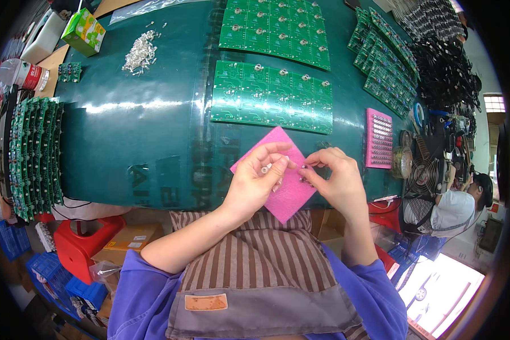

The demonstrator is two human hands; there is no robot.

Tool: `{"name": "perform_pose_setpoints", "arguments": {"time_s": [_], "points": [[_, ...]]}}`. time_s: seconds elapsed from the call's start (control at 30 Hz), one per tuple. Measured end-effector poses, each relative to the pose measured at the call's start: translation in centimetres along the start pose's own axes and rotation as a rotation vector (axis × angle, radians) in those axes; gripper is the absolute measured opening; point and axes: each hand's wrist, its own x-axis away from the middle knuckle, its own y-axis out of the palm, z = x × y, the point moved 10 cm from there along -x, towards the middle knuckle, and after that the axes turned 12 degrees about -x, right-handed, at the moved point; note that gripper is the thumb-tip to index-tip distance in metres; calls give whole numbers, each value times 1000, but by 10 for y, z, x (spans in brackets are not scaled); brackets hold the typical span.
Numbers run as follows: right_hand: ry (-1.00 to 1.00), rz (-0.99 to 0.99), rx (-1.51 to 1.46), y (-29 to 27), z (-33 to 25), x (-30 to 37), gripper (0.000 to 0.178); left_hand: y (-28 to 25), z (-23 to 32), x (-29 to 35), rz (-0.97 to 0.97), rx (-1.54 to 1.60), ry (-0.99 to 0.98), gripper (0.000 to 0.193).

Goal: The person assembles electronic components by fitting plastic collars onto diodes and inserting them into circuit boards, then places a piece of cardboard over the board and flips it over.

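Left hand (250, 184) and right hand (340, 174) close together over a pink foam pad (290, 197)

The left hand curls around small white pieces (266, 169), thumb and forefinger drawn together. The right hand has thumb and forefinger nearly meeting beside small dark parts (303, 179) at the pad's right side; whether it grips one, I cannot tell. The pad lies turned cornerwise at the near edge of the green surface (133, 136). Just beyond it is a green circuit panel (272, 93), with a larger panel group (275, 31) farther off. To the right stands a pink tray (379, 139) with rows of metal parts; far left, a heap of white pieces (140, 54); at the left edge, stacked boards (37, 156).
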Motion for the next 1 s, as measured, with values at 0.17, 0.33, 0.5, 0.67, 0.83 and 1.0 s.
{"name": "perform_pose_setpoints", "arguments": {"time_s": [0.17, 0.33, 0.5, 0.67, 0.83, 1.0], "points": [[-37, 167, -36, -4, -1, 10, 8, 1, -3, 0, -9, -9, 5, 23], [16, 188, -69, -10, -4, 13, 7, -1, -5, 0, -6, -20, -8, 22], [-2, 212, -743, -2, 1, 12, 12, 0, -4, 2, -10, -16, -23, 22], [35, 188, -813, 7, 3, 8, 12, 0, -3, 1, -23, 5, -3, 20], [13, 184, -757, 5, 1, 5, 11, -1, -3, 2, -2, 21, -17, 18], [-153, 212, -550, -2, -16, 3, 11, -1, -4, 1, -22, 0, -10, 23]]}}
